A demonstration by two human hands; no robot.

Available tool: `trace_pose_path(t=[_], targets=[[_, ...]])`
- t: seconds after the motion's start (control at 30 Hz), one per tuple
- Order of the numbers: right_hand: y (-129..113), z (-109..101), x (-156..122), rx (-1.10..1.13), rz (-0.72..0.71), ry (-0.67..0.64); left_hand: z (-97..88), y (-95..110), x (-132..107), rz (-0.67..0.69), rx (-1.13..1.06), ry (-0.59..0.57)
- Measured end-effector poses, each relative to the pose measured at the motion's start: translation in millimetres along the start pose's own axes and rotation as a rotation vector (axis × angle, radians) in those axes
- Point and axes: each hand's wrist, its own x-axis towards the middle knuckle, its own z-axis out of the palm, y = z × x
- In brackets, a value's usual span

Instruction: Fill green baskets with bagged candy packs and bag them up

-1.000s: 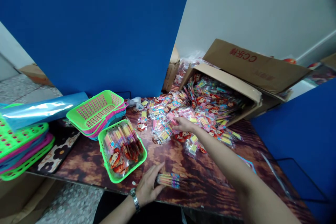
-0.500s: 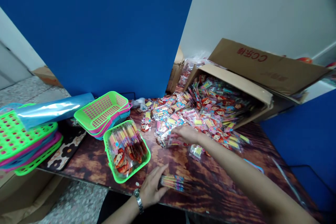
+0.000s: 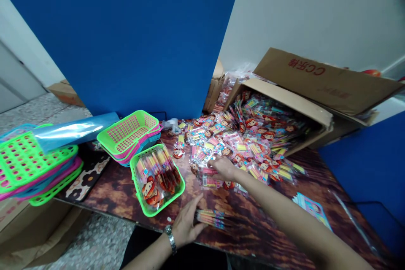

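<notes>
My left hand [image 3: 186, 224], with a metal-banded watch on its wrist, rests near the table's front edge. Its thumb and fingers close round the end of a stack of packets [image 3: 210, 218] with coloured sticks in them. Further up, my right hand [image 3: 224, 168] reaches into a loose pile of clear packets [image 3: 218, 141] that show a red-haired cartoon figure and pastel sticks. Its fingers are bent down onto a packet [image 3: 209, 180] at the pile's near edge; the fingertips are partly hidden. Left of the pile, a green basket [image 3: 144, 206] holds a row of such packets.
A cardboard box [image 3: 289, 97] on its side spills packets onto the table [image 3: 253, 236]. Nested baskets [image 3: 109, 143] stand behind the filled one; more coloured baskets [image 3: 63, 156] and a blue film roll [image 3: 76, 130] lie at left. Printed cards [image 3: 311, 209] lie at right. A blue panel [image 3: 126, 42] rises behind.
My right hand has shifted slightly downward at the pile's near edge, where packets have moved. The view has swung a little, showing more of the cards at right. My left hand keeps its stack.
</notes>
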Motion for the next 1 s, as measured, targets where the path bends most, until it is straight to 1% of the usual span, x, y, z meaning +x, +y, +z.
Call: trace_pose_path(t=[0.17, 0.23, 0.3, 0.37, 0.47, 0.53, 0.67, 0.77, 0.83, 0.9, 1.0], targets=[[3, -20, -12, 0.049, 0.015, 0.029, 2.6, -2, 0, -0.021, -0.031, 0.010], [-1, -22, -18, 0.057, 0.046, 0.052, 1.8, -1, 0, -0.017, -0.032, 0.012], [-10, -17, -24, 0.047, 0.093, 0.048, -0.3, 1, 2, 0.003, -0.025, 0.009], [-24, -5, -27, 0.032, 0.119, 0.031, -3.2, 3, 3, 0.038, -0.020, -0.002], [-42, 14, -28, 0.029, 0.098, 0.031, -6.9, 8, 6, 0.084, -0.031, -0.011], [-47, 19, -27, 0.024, 0.087, 0.043, -8.4, 11, 8, 0.089, -0.040, -0.012], [-47, 15, -30, 0.019, 0.050, 0.012, -9.2, 14, 8, 0.088, -0.054, -0.011], [-49, 14, -36, 0.034, 0.001, 0.045, -9.3, 14, 8, 0.092, -0.057, -0.006], [-52, 17, -41, 0.051, -0.018, 0.052, -9.6, 14, 8, 0.099, -0.053, -0.012], [-53, 23, -46, 0.085, -0.017, 0.018, -9.8, 14, 8, 0.106, -0.047, -0.021], [-49, 32, -51, 0.156, -0.017, 0.003, -9.9, 13, 8, 0.109, -0.041, -0.025]])
